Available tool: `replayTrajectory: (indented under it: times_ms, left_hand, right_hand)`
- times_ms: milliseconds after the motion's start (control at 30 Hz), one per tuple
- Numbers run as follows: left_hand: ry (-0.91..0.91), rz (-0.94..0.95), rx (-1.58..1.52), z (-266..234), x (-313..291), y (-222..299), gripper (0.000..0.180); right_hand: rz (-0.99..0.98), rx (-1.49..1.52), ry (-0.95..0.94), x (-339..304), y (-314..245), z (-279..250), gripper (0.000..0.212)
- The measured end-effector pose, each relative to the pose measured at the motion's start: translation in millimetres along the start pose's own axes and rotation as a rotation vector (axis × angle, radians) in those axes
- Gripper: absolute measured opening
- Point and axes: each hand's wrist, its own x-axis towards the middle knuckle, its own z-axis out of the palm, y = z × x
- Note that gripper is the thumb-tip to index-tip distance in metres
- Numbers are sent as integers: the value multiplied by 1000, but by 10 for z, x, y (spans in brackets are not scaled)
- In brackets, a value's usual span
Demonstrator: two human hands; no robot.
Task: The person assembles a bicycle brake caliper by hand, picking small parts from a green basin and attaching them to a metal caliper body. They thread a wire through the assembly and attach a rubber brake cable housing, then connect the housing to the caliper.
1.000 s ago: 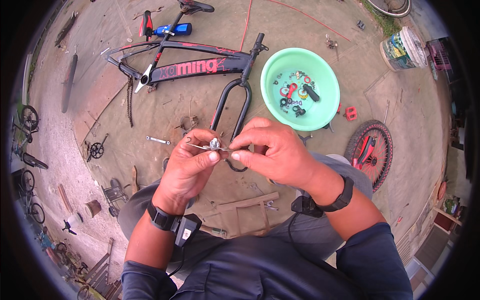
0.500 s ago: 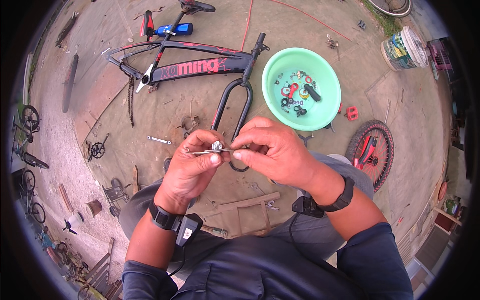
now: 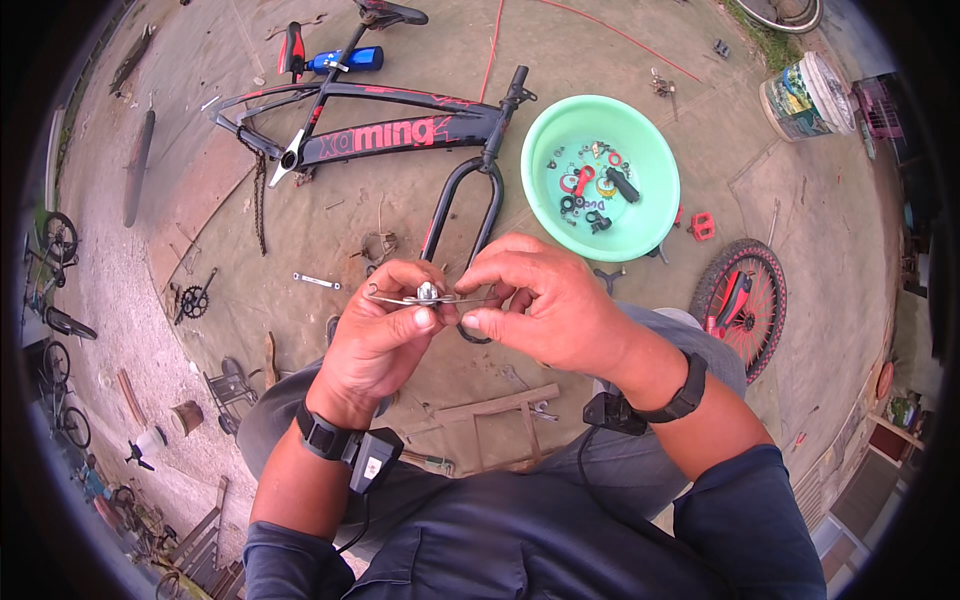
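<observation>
Between my hands is a small metal part with a bolt-like middle and thin wire arms sticking out to both sides. My left hand pinches its middle between thumb and fingers. At the wire arm on the other side, my right hand has its thumb and bent forefinger closed around it; the exact contact is partly hidden by the fingers. Just beyond both hands lies the fork of a black and red bicycle frame, which rests on its side on the ground.
A light green basin of small bicycle parts stands beyond my right hand. Nearer my right knee lies a wheel. A wrench and a crankset lie to the left, and a wooden frame between my legs. A paint bucket stands far right.
The metal part has shifted slightly left and up, and its wire arms show more. My right thumb and forefinger have parted a little.
</observation>
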Motion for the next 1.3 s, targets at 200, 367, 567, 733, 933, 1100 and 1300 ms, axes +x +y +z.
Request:
replayTrajectory:
  times_ms: [200,367,567,733,933,1100,1300]
  left_hand:
    - [1,7,2,2,5,-7,22]
    - [-9,11,13,-6,10,-3,22]
    - [-10,10,11,4,3,4,21]
    - [-6,12,18,13,4,9,20]
    - [-15,18,17,10,10,-1,20]
    - [-20,13,15,7,13,2,20]
    - [-2,10,14,5,8,-3,21]
  right_hand:
    - [14,11,4,-2,-15,1,33]
    - [14,-3,12,-1,-28,-2,33]
    - [39,6,16,-1,-47,-10,33]
    - [56,9,3,2,-51,-13,32]
    - [46,8,0,1,-49,-20,32]
    - [32,-3,-6,-5,-51,-28,32]
    - [29,10,-8,-6,-45,-27,31]
